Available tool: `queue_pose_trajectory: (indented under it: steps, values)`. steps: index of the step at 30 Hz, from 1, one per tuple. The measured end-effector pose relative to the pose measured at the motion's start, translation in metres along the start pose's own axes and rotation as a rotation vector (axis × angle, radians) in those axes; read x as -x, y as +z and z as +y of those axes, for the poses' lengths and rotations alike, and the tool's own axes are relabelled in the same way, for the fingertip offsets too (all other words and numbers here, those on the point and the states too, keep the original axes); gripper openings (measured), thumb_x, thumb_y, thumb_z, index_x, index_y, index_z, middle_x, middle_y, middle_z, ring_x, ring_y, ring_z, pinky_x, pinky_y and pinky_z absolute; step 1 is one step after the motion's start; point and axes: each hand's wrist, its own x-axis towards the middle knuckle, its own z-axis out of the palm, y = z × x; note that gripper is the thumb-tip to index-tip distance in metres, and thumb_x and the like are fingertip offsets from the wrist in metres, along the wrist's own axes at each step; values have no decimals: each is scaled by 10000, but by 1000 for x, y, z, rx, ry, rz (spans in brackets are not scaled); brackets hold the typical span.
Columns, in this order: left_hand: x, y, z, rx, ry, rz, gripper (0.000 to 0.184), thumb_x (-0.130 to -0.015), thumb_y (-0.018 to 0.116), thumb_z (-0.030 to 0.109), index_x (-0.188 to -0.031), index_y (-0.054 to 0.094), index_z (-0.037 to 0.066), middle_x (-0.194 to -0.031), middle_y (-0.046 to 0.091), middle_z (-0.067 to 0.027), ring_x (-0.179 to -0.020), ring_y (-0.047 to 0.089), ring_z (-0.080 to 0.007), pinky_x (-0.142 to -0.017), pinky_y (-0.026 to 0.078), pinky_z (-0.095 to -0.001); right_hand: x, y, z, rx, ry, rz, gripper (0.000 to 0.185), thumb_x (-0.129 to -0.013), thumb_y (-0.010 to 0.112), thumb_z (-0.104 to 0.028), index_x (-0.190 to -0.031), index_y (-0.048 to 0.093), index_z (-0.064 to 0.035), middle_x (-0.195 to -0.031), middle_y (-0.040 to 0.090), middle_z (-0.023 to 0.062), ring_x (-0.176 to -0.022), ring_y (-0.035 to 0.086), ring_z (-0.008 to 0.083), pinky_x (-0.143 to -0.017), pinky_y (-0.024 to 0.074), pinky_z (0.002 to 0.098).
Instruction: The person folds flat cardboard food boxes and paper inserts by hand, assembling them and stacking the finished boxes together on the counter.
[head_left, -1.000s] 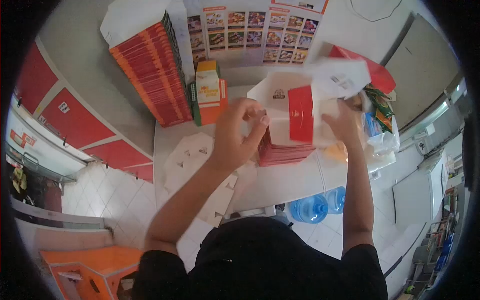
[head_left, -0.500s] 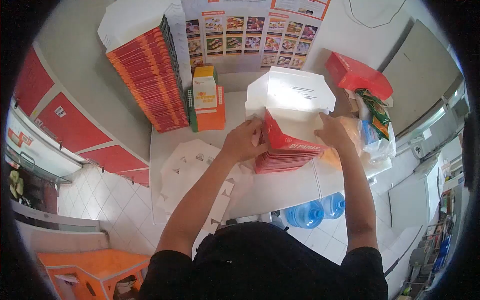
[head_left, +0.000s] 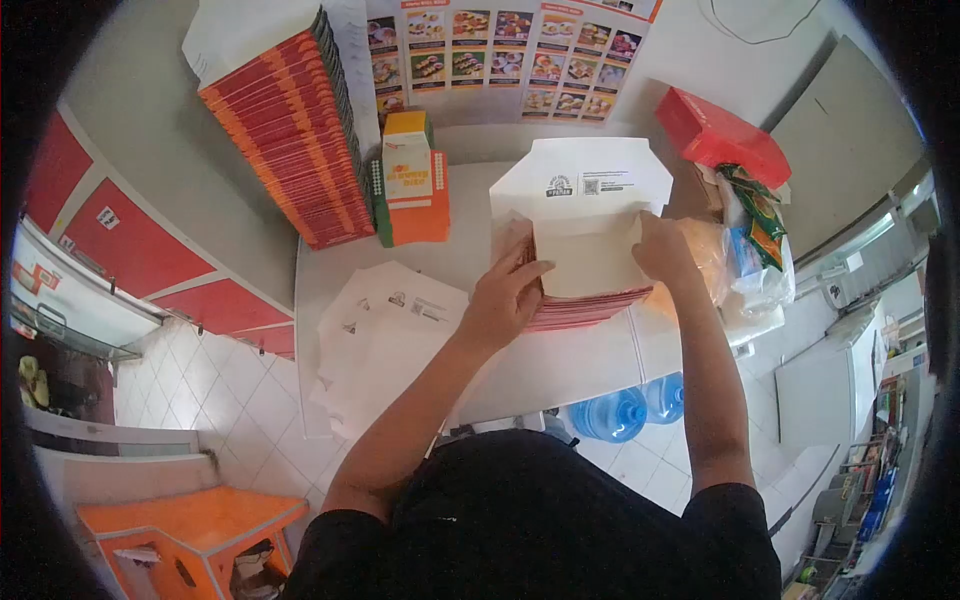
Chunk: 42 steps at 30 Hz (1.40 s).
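Note:
A white-lined red cardboard box stands open in front of me, on top of a stack of nested red boxes. Its printed lid is raised at the back. My left hand is closed on the box's left wall, its thumb reaching over the inside. On the opposite side my right hand grips the right wall with curled fingers. Flat white cardboard blanks lie fanned out on the table to the left of my left hand, partly behind my forearm.
A tall stack of red and orange cartons leans at the back left, beside small orange and yellow boxes. A red box, a green packet and plastic bags crowd the right. Blue water bottles stand below the table edge.
The box's front panel, tilted up with its red printed face showing, now sits lower and level on the stack. The lid's print faces me more fully. Both hands stay on the sides.

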Motion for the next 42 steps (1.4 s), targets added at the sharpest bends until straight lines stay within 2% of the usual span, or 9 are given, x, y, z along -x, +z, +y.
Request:
queue_pose_trajectory:
  steps: [5,9,13,17,27,30,34,38,42]
  values:
    - [43,-18,13,-112,-176,18,785,-944,690,355,-1610,342,129,-1589,344,-331,-1468,379,-459,-1160,370,-542,5,15,-5,110,58,-16,443,-867,685,-287,-1090,651,95,-956,705,324,-947,697,486,-857,562,535]
    - [124,-33,24,-606,-941,-586,1123,-744,851,533,-1627,288,130,-1675,165,-275,-1528,185,-535,-1114,340,-734,16,5,-19,144,125,-13,571,-926,682,-485,-1063,662,69,-979,709,292,-935,703,460,-835,566,532]
    - [191,-49,2,-581,-905,-665,1113,-691,888,530,-1582,363,120,-1681,153,-264,-1505,209,-559,-1087,371,-726,22,-14,-32,13,112,372,509,-930,696,-493,-1037,680,4,-893,715,206,-851,698,415,-759,554,515]
    - [257,-67,-71,-388,-746,-561,1005,-670,899,511,-1482,485,87,-1669,197,-278,-1483,261,-562,-1138,392,-624,55,-73,-97,-311,-204,462,251,-893,788,-211,-1005,670,-19,-820,663,127,-747,684,302,-664,540,413]
    - [237,-63,-24,-454,-675,-524,726,-729,850,459,-1308,647,71,-1642,232,-319,-1487,294,-519,-1098,412,-654,143,7,-199,-718,-578,-79,209,-921,744,-242,-958,687,-45,-795,688,113,-711,697,307,-659,550,414]
    - [246,-88,-51,-361,-601,-608,486,-828,749,348,-1168,697,5,-1536,438,-311,-1431,409,-458,-1133,434,-514,154,39,-199,-746,-592,-249,197,-943,725,-234,-931,682,-43,-745,671,103,-658,688,272,-619,528,388]
    - [224,-109,-51,-223,-829,-359,266,-945,560,164,-1046,722,-21,-1109,726,-224,-1127,666,-322,-999,509,-427,171,65,-201,-781,-557,-311,284,-925,740,-264,-1106,690,-50,-944,707,139,-864,702,313,-776,549,415]
    - [165,-116,31,692,-1057,404,376,-1075,548,308,-1112,667,-46,-1128,674,-155,-1109,635,-226,-956,518,-367,175,41,-232,-970,-813,-153,627,-893,773,-360,-1430,587,-94,-1443,546,194,-1381,487,407,-1116,416,520]
    - [129,-94,107,531,-755,686,390,-1089,539,325,-1292,566,-7,-1232,636,-138,-1102,644,-229,-937,540,-362,178,40,-256,-763,-961,131,732,-840,792,-401,-1450,563,-67,-1475,486,186,-1431,400,445,-1143,364,580]
